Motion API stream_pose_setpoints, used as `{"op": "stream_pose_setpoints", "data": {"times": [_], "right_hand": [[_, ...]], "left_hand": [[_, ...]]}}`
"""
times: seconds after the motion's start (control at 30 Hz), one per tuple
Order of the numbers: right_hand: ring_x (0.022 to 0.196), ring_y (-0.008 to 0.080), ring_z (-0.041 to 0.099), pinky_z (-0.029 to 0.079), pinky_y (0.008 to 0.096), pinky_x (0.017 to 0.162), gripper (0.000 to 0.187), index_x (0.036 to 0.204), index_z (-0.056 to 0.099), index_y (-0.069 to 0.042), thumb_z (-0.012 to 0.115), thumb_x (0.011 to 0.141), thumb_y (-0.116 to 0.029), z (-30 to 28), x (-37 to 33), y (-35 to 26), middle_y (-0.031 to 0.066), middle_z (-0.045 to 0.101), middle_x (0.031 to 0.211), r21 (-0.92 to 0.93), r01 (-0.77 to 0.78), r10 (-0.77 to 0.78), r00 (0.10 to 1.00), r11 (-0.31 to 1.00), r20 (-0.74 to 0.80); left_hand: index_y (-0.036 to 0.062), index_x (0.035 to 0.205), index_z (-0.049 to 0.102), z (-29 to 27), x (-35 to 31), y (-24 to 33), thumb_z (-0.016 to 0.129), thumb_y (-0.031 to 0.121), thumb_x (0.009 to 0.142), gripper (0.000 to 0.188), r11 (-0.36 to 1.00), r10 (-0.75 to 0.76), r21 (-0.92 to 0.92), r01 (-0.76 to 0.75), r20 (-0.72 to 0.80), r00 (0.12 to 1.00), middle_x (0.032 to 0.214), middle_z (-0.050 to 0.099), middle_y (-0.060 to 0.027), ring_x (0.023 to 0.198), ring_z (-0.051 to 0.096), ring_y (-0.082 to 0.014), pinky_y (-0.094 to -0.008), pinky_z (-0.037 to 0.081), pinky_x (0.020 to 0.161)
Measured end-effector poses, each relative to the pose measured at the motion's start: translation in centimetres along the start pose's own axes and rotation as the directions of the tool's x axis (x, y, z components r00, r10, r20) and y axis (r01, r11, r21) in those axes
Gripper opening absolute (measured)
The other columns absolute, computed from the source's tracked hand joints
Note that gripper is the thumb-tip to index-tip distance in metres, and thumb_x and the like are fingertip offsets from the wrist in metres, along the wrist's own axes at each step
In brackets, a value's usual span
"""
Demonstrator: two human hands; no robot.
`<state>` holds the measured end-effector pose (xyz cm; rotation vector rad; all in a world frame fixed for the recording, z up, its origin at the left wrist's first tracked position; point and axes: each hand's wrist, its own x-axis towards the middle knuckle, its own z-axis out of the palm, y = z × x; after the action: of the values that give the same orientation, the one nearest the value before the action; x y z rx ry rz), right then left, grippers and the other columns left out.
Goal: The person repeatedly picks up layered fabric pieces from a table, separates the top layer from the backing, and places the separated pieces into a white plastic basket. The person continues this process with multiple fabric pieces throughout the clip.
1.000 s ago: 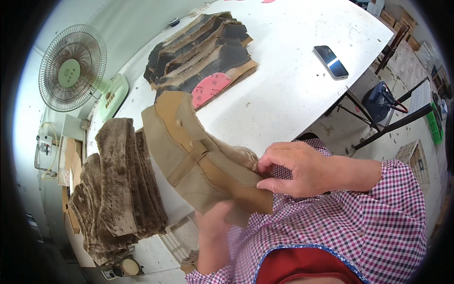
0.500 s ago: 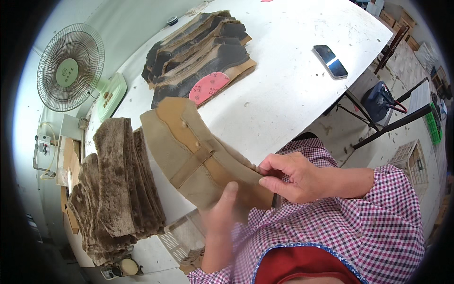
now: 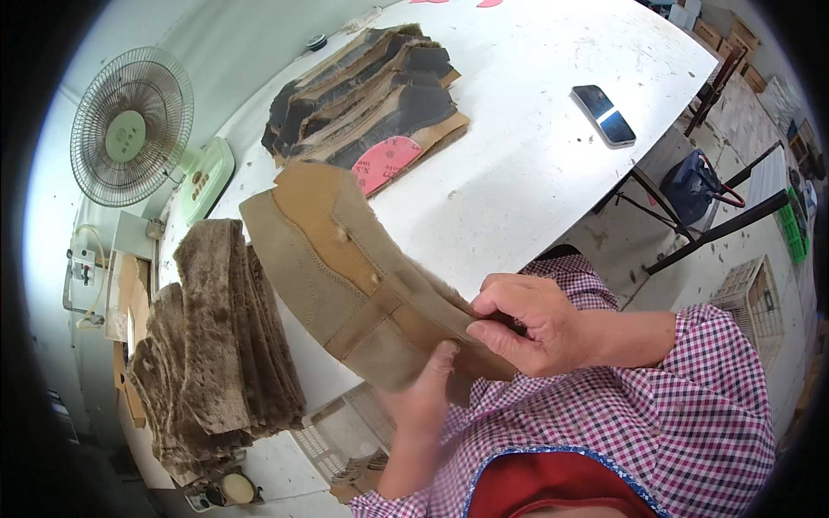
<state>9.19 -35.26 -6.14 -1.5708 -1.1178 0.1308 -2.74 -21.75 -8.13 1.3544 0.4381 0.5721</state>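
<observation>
Both my hands hold a khaki and tan stitched boot upper (image 3: 332,272), tilted in front of me over the near table edge. A strap crosses its middle, and brown fur shows along its right edge. My left hand (image 3: 423,397) supports it from below, thumb on the outer face and the other fingers hidden behind. At the near right end, my right hand (image 3: 528,324) pinches the edge between thumb and curled fingers. Just left of the upper stands a thick stack of brown fur pieces (image 3: 211,319), draped over the table edge.
On the white table (image 3: 518,78) lie a pile of dark and tan cut pieces (image 3: 371,99), a pink half-round piece (image 3: 387,162) and a phone (image 3: 603,115). A fan (image 3: 129,129) stands at the left. Below are a plastic basket (image 3: 345,432) and, at right, a blue bag (image 3: 691,186).
The boot upper has shifted slightly left and up at its far end. My left thumb has slid a little right along it, while my right hand keeps its pinch nearly in place.
</observation>
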Motion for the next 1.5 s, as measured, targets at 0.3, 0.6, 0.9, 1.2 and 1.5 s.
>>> {"op": "stream_pose_setpoints", "data": {"times": [0.3, 0.6, 0.9, 1.2, 1.5], "right_hand": [[0.067, 0.0288, 0.055, 0.044, 0.0366, 0.057, 0.013, 0.086, 0.056, 0.002, 0.067, 0.084, -0.005, 0.1, 0.5, -0.3, 0.015, 0.055, 0.076, 0.048, -0.006, 0.008, 0.999, 0.999, -0.036], [0.063, 0.028, 0.053, 0.043, 0.0369, 0.054, 0.011, 0.084, 0.057, 0.001, 0.067, 0.081, -0.003, 0.6, 1.0, -0.1, 0.0128, 0.053, 0.072, -0.045, 0.144, -0.149, 0.979, 0.989, -0.143], [0.062, 0.0261, 0.057, 0.046, 0.0335, 0.056, 0.009, 0.085, 0.059, 0.003, 0.063, 0.086, -0.005, -0.5, 1.4, -1.0, 0.0147, 0.058, 0.073, 0.071, 0.013, -0.002, 0.989, 0.997, -0.146], [0.07, 0.0054, 0.054, 0.044, 0.0214, 0.059, 0.013, 0.093, 0.061, 0.004, 0.059, 0.093, -0.009, -1.8, 3.4, -2.3, 0.0033, 0.062, 0.081, 0.354, -0.123, 0.187, 0.971, 0.927, -0.151], [0.074, 0.0006, 0.052, 0.044, 0.0163, 0.063, 0.011, 0.099, 0.061, 0.001, 0.057, 0.097, -0.009, -3.6, 7.1, -2.8, -0.0043, 0.059, 0.081, 0.582, -0.039, 0.203, 0.954, 0.812, -0.219]], "left_hand": [[-0.0025, 0.127, 0.051, 0.1, -0.1, -0.9, 0.076, 0.002, 0.08, 0.053, 1.0, 0.006, -0.015, -0.005, 0.047, 0.999, 0.12, 0.059, -0.0106, 0.107, 0.059, -0.02, -0.0323, 0.05, 0.092], [-0.0018, 0.125, 0.053, 0.9, -0.4, -0.7, 0.079, 0.005, 0.08, 0.053, 1.0, -0.025, -0.003, 0.025, 0.052, 0.998, 0.119, 0.06, -0.0097, 0.106, 0.059, -0.0193, -0.0323, 0.05, 0.092], [-0.0008, 0.12, 0.058, 1.7, -1.4, -1.3, 0.077, 0.009, 0.083, 0.043, 0.99, -0.136, -0.017, 0.14, 0.145, 0.98, 0.113, 0.063, -0.0096, 0.101, 0.061, -0.019, -0.0324, 0.051, 0.087], [-0.0007, 0.114, 0.061, 2.6, -2.4, -1.5, 0.076, 0.01, 0.083, 0.035, 0.981, -0.167, 0.133, 0.139, 0.224, 0.96, 0.107, 0.066, -0.008, 0.096, 0.062, -0.018, -0.0317, 0.051, 0.084], [-0.0017, 0.108, 0.063, 2.7, -2.5, -1.5, 0.078, 0.012, 0.082, 0.033, 0.968, -0.195, 0.199, 0.154, 0.204, 0.96, 0.098, 0.068, -0.0071, 0.086, 0.063, -0.0171, -0.0306, 0.052, 0.077]]}}
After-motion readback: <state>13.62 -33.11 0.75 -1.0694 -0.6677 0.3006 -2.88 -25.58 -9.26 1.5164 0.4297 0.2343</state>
